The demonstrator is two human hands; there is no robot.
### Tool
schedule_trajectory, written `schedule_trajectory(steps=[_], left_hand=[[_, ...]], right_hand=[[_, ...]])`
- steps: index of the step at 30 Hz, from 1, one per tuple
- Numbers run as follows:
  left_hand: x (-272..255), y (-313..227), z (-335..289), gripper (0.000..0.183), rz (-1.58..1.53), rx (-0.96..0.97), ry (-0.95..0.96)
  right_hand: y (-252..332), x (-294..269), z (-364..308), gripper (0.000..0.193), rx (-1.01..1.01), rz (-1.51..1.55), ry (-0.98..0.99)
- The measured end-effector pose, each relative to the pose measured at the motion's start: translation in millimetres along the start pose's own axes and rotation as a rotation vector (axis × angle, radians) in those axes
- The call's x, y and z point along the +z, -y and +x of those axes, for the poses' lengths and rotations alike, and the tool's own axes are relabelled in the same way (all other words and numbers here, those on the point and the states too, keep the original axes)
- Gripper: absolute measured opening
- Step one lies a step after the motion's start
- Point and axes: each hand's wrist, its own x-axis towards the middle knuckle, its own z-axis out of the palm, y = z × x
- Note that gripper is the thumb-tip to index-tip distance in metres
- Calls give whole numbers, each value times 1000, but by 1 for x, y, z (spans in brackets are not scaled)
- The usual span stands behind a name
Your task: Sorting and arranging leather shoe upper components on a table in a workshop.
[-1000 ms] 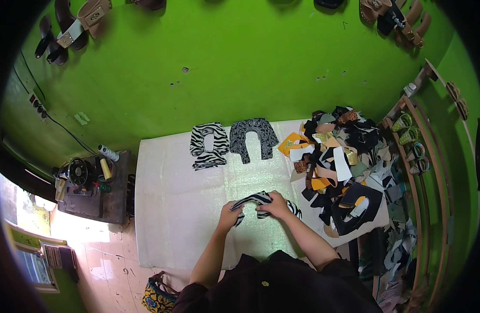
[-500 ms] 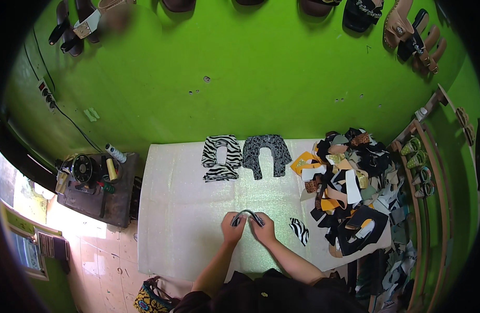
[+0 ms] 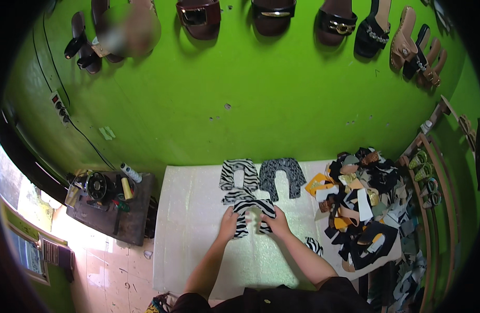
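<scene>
A zebra-print U-shaped cut piece (image 3: 254,205) is stretched between both hands over the white table, its curve toward the wall and its two legs toward me. My left hand (image 3: 229,224) is closed on the left leg. The right leg is gripped by my right hand (image 3: 277,221). Just beyond lie more zebra-print pieces (image 3: 225,177), the nearest partly hidden behind the held one. Beside them, to the right, is a black-and-grey patterned U-shaped piece (image 3: 297,177). A small zebra-print scrap (image 3: 314,245) rests to the right of my right forearm, which partly covers it.
A heap of mixed scraps (image 3: 362,208) covers the right end of the white table (image 3: 187,250). On the left stands a dark worktable (image 3: 104,216) with a machine and thread cones. Sandals (image 3: 198,21) hang on the green wall; a wooden rack (image 3: 427,208) stands at right.
The view has tilted upward, showing more of the sandals. My hands have moved forward toward the laid-out pieces. The held piece, earlier bent and seen edge-on, now shows its zebra-print face.
</scene>
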Motion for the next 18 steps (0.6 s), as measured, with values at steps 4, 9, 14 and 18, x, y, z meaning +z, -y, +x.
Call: schedule_trajectory(steps=[4,9,14,18], left_hand=[[-26,-22,65,21,213,47,-68],[-59,-10,151,31,221,165,-218],[-52,11,195,47,671,50,-298],[-60,24,208,35,699,69,-317]], right_hand=[[15,20,64,29,108,151,91],[23,56,137,40,65,-75,0],[-17,55,174,35,-28,-402,-256],[-30,67,182,23,-235,-559,-357]])
